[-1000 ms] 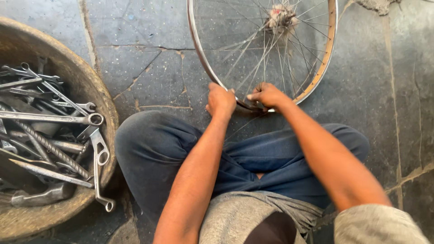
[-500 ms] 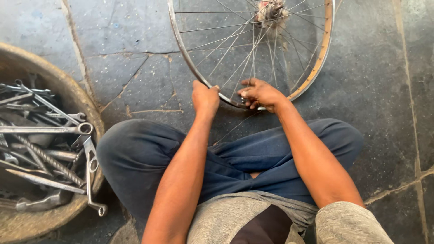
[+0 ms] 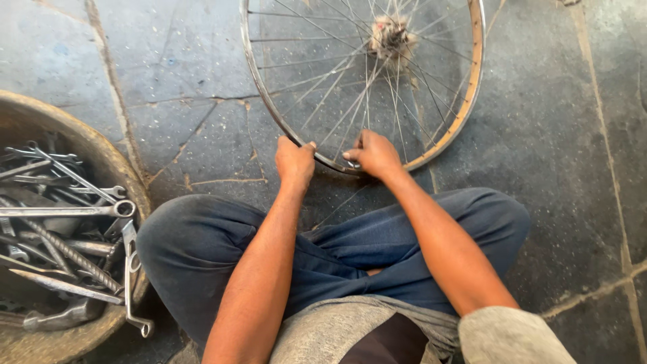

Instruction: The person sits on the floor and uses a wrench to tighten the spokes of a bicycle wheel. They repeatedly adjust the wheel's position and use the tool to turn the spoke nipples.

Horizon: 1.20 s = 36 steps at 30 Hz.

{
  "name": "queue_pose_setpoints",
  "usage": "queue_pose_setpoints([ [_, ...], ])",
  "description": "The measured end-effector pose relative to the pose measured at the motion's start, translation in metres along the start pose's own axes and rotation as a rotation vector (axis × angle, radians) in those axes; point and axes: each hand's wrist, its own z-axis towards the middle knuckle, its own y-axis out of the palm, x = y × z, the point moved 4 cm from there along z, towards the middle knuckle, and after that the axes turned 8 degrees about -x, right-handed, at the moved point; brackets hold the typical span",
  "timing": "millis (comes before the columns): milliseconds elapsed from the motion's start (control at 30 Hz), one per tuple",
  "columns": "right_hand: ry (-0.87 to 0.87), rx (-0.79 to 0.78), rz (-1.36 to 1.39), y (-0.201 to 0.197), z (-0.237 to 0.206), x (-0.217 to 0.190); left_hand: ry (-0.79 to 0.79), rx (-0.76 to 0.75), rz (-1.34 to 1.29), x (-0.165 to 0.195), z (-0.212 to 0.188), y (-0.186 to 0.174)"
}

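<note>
Fingers [image 3: 355, 154] of both hands pinch wheel rim [image 3: 266, 101] — near edge, above knees.

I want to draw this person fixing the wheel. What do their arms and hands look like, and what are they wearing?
Both arms are bare from the elbow down, with no gloves, rings or watch on the left hand or the right hand. A light grey sleeve covers the right upper arm. The person also wears a grey shirt and dark blue trousers.
</note>
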Motion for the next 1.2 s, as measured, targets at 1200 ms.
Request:
queue_pose_setpoints([
  [1200,-0.496,0.461,-0.251,-0.005,-0.037,-0.048,0.088,0.043,0.008,0.006,0.013,-0.009],
])
